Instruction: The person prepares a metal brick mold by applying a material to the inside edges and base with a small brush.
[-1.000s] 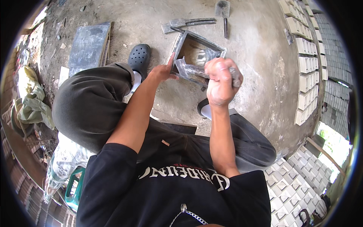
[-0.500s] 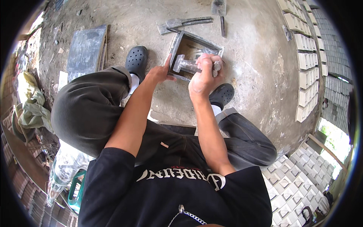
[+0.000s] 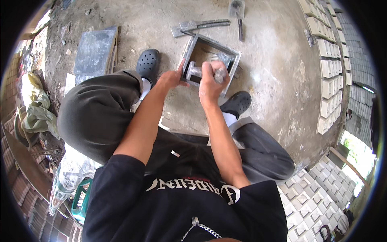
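On the ground between my feet lies a rectangular open mould box with grey, dusty walls. My left hand grips its near-left side, fingers along the outer wall. A dusty hammer is in the fist of my right hand, above the box's near half. The hammer's head points left and the handle runs into my fist. Inside the box lies a whitish-grey piece, partly hidden by my right hand; its kind I cannot make out.
Long flat metal tools lie beyond the box, beside a small flat shovel. Dark boards are stacked at left. Rows of pale blocks line the right; patterned tiles spread at lower right. My dark clogs flank the box.
My right hand has moved slightly left and toward me with the hammer, whose handle now looks shorter from above. My left hand stays on the box wall. The whole view has shifted slightly.
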